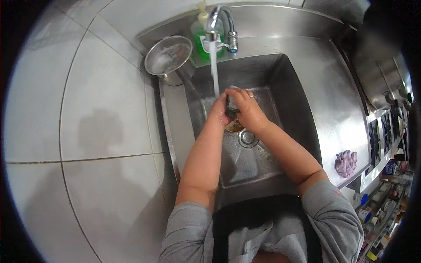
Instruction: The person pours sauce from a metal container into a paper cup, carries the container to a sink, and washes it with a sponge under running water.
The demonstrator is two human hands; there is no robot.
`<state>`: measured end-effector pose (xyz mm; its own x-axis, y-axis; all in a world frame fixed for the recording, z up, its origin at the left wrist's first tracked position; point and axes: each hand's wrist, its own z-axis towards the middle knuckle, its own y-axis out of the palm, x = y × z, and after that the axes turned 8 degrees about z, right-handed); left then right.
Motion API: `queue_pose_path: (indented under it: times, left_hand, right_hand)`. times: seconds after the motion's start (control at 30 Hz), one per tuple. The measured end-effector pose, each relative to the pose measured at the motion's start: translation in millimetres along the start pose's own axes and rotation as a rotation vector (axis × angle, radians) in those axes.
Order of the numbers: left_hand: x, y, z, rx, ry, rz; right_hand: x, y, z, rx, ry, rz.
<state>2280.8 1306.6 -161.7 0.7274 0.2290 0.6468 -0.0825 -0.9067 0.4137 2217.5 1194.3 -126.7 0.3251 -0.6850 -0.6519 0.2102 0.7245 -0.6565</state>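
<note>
My left hand [218,109] and my right hand [249,109] meet over the sink [199,144], just beside the running water [214,65]. Between them is a grey and dark green piece [232,105] that looks like a scrubbing sponge. My right hand's fingers curl over the sponge from above. On its left side my left hand is closed, its grip partly hidden. Directly under the hands shows a small round brownish thing [235,127]; whether it is held or lies in the sink I cannot tell. The metal drain [248,139] is just below it.
A curved metal faucet [220,22] runs at the back. Behind it stands a green soap bottle [199,35]. A metal bowl [170,57] sits at the sink's left corner. On the right counter [333,109] lies a crumpled purple cloth [346,163]; a stove [379,131] is beyond.
</note>
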Motion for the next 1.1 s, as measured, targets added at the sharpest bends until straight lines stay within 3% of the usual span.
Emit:
queue_pose_path:
  times: [0.03, 0.1, 0.17, 0.23, 0.27, 0.33, 0.37, 0.4, 0.43, 0.47, 0.5, 0.53, 0.57, 0.63, 0.67, 0.73, 0.77, 0.83, 0.93, 0.97, 1.03, 1.1]
  left_hand:
    - [-5, -6, 11, 0.003, -0.009, 0.005]
    - [-13, -19, 41, -0.169, 0.033, -0.062]
    - [-17, -18, 43, -0.122, 0.068, -0.051]
    - [-8, -22, 31, -0.010, 0.103, -0.009]
    - [-14, -40, 66, -0.012, 0.033, -0.045]
    - [2, -5, 17, -0.024, 0.118, -0.162]
    - [-6, -13, 32, 0.032, 0.219, -0.044]
    - [-5, -15, 39, 0.067, 0.073, 0.000]
    - [-7, -12, 37, 0.007, 0.177, 0.052]
    - [2, -6, 32, -0.070, 0.041, 0.101]
    - [-11, -11, 37, -0.160, 0.247, 0.223]
    - [-8, -23, 53, -0.403, 0.104, 0.166]
    - [-2, -17, 38, -0.415, 0.051, 0.192]
    - [-4, -22, 41, -0.196, 0.004, 0.281]
    - [-2, -18, 35, -0.224, 0.005, 0.294]
    - [2, -17, 25, -0.163, 0.012, 0.182]
    - [0, -25, 32, -0.172, 0.014, 0.191]
    - [-3, -48, 59, -0.133, 0.177, -0.099]
    - [-6, -54, 73, -0.168, 0.240, -0.119]
    - [-7, -53, 74, -0.173, 0.262, -0.135]
    - [-8, -47, 64, -0.179, 0.180, -0.141]
    - [-12, -41, 57, -0.187, 0.103, -0.138]
  right_hand:
    - [3, -2, -3, 0.036, 0.039, 0.204]
    - [18, -2, -6, 0.038, 0.095, 0.276]
    - [19, 3, -10, -0.050, 0.082, 0.383]
    - [17, 17, -13, -0.079, 0.202, 0.385]
    - [26, 31, -13, -0.066, 0.251, 0.429]
    - [52, 60, -8, 0.000, 0.362, 0.601]
    - [61, 68, -6, 0.063, 0.425, 0.722]
    - [58, 63, -1, 0.102, 0.426, 0.615]
    - [65, 62, 3, 0.105, 0.509, 0.780]
    - [74, 57, 8, 0.102, 0.685, 0.713]
    - [75, 44, 16, 0.041, 0.794, 0.681]
    - [109, 66, 19, -0.009, 0.801, 0.679]
    - [97, 49, 21, -0.051, 0.770, 0.507]
    - [75, 23, 24, -0.194, 0.705, 0.155]
    - [82, 28, 24, -0.166, 0.713, 0.143]
    - [103, 49, 21, -0.446, 0.602, -0.315]
    - [102, 55, 17, -0.434, 0.607, -0.317]
    - [98, 70, 3, -0.629, 0.677, -0.663]
    - [188, 185, -9, -0.716, 0.996, -0.775]
    - [178, 169, -9, -0.711, 0.998, -0.779]
    - [135, 111, -18, -0.571, 0.787, -0.516]
    - [119, 92, -17, -0.545, 0.812, -0.492]
